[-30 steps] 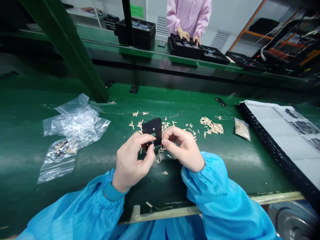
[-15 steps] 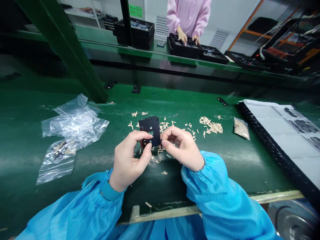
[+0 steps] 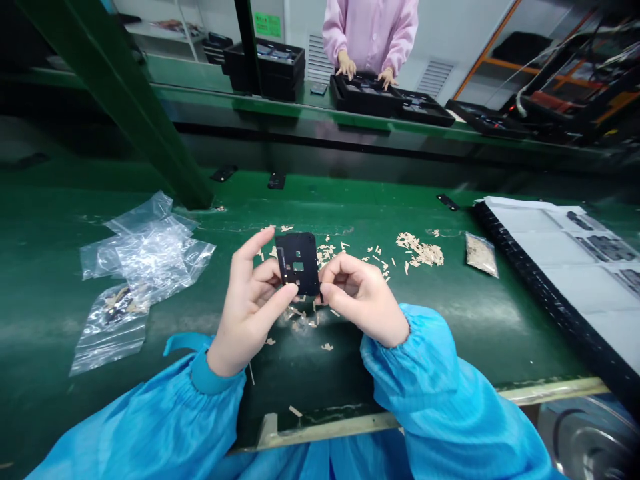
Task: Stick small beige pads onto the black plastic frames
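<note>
A flat black plastic plate [image 3: 306,248] with small square cutouts is held up over the green bench. My left hand [image 3: 250,303] grips its left and lower edge between thumb and fingers, the index finger raised off it. My right hand [image 3: 363,293] is closed in a pinch at the plate's lower right corner, on a small dark strip [image 3: 321,293]; whether the strip is part of the plate I cannot tell. Small beige pieces [image 3: 327,253] lie scattered beneath and behind both hands.
Clear plastic bags [image 3: 150,257] lie at left, one holding small parts [image 3: 117,303]. A beige heap [image 3: 420,250], a filled bag [image 3: 481,255] and a large tray [image 3: 555,267] are at right. Black parts [image 3: 277,180] lie behind. A green post [image 3: 125,113] slants down at left. A co-worker in pink handles black trays [image 3: 367,100].
My left index finger has lifted off the plate and the left hand has opened somewhat, its thumb still on it. The plate now faces me more. My right hand is nearly unmoved.
</note>
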`<state>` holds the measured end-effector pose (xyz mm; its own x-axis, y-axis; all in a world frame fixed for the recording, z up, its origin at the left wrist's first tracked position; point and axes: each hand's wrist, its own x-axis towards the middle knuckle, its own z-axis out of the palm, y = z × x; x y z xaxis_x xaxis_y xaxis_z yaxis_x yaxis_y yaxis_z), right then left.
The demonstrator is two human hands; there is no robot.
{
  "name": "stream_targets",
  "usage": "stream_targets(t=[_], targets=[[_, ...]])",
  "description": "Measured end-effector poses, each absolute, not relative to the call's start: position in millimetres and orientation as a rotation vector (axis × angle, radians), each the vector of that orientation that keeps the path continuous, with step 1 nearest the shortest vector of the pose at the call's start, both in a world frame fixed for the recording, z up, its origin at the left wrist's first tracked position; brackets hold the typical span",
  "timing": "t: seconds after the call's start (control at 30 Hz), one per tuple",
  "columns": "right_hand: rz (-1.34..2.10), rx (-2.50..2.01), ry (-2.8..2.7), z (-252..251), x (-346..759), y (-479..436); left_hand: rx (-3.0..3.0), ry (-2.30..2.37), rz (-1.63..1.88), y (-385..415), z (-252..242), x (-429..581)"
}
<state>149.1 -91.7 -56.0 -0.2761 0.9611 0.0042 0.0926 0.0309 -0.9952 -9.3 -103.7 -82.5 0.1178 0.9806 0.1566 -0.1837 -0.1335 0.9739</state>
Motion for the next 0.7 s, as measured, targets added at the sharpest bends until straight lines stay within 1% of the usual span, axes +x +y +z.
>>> stream_targets(t=[0.17, 0.33, 0.4, 0.57, 0.7], targets=[[1.295, -1.104, -1.565, -51.6, 149.9, -94.1, 1.146, 0.81, 1.275, -97.9, -87.4, -10.9], [1.246, -1.101, -1.608, -51.2, 148.3, -96.0, 1.14, 0.815, 1.278, -96.3, -89.3, -10.9], [1.298, -1.09, -1.57, -53.0, 147.7, -95.9, 1.125, 0.814, 1.287, -95.9, -89.0, -10.4], [1.581, -0.967, -1.322, -57.9, 148.6, -93.5, 1.058, 0.775, 1.29, -95.4, -86.7, -8.3], [1.586, -0.876, -1.444, -58.3, 149.7, -92.9, 0.949, 0.761, 1.248, -96.5, -82.5, -7.0]])
